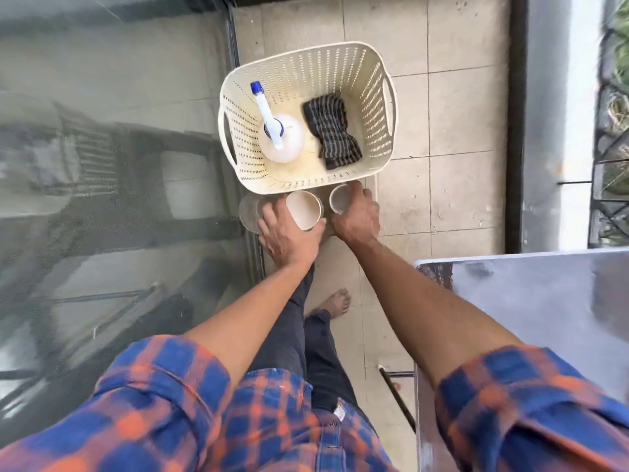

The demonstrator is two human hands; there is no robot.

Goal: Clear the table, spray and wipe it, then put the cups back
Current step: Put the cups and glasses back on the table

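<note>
While we bend to the floor, each hand takes a cup beside the basket.
Our left hand [289, 237] curls fingers and thumb round the wide cup [304, 210]; our right hand [358, 218] grips the small cup [339, 198], fingers bent round its side. A third, clear cup [248, 211] sits just beside the left fingers. All stand on the floor [459, 114] against the basket [374, 131], likely parked off the surface [527, 301] for wiping, near the spray bottle [280, 134] and cloth [332, 131].

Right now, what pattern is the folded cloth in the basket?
Dark folded cloth: thin pale stripes; head view.
</note>
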